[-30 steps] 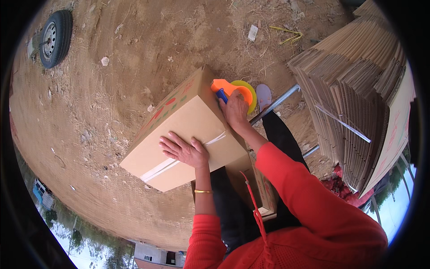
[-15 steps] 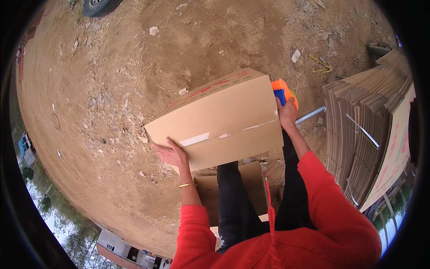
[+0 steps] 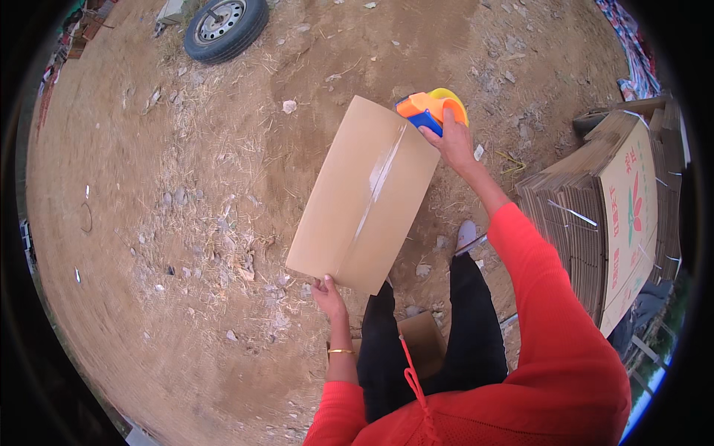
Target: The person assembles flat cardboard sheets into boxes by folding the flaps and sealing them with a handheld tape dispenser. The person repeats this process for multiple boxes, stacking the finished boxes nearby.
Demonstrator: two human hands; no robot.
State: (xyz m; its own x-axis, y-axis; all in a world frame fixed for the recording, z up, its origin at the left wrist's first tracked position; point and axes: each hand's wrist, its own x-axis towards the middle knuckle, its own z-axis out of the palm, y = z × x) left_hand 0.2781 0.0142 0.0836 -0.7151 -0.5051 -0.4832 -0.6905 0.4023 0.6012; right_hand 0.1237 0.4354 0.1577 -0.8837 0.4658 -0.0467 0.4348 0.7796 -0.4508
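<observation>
A brown cardboard box (image 3: 327, 208) is held up, tilted, in front of my legs. A strip of clear tape (image 3: 379, 175) runs along the seam of the face turned toward me. My left hand (image 3: 328, 297) grips its near left edge, with the thumb on the edge and the other fingers partly hidden. In my right hand (image 3: 452, 141) is an orange and blue tape dispenser (image 3: 425, 111) with a yellow part, at the far right corner of the box. Whether the dispenser touches the box I cannot tell.
Stacks of flattened cardboard boxes (image 3: 565, 223), bound with straps, stand at my right. Another open box (image 3: 424, 342) lies on the ground by my legs. A wheel with its tyre (image 3: 227, 30) lies far left. Stones and straw litter the dirt ground (image 3: 171, 297).
The box has turned, its right end swinging away from me and its left end nearer. My right hand has moved farther out with the tape dispenser. The whole view has shifted too.
</observation>
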